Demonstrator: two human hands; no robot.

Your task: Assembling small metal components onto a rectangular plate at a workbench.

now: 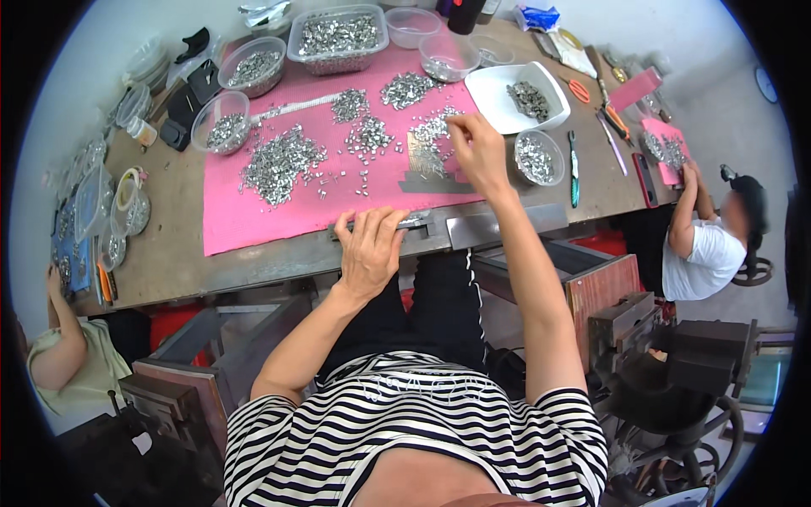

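Note:
At the table's front edge, my left hand (369, 245) bends its fingers over a narrow dark metal fixture (417, 223) and grips it. The fixture's right end shows beside the fingers; the rest is under the hand. Farther right, my right hand (480, 152) is raised with thumb and fingers pinched together, and whatever is between the tips is too small to make out. Just left of its fingertips lies a heap of small silver metal pieces (432, 135), partly on a brass-coloured plate (414, 157). A grey metal strip (435, 183) borders that plate's near side.
Loose metal pieces (283, 165) lie in several heaps on the pink mat (232, 228). Filled clear tubs (338, 38) stand behind; a white tray (498, 100) and round tub (539, 157) sit right. Green-handled tweezers (574, 173) lie beyond. Other people (705, 245) work at both sides.

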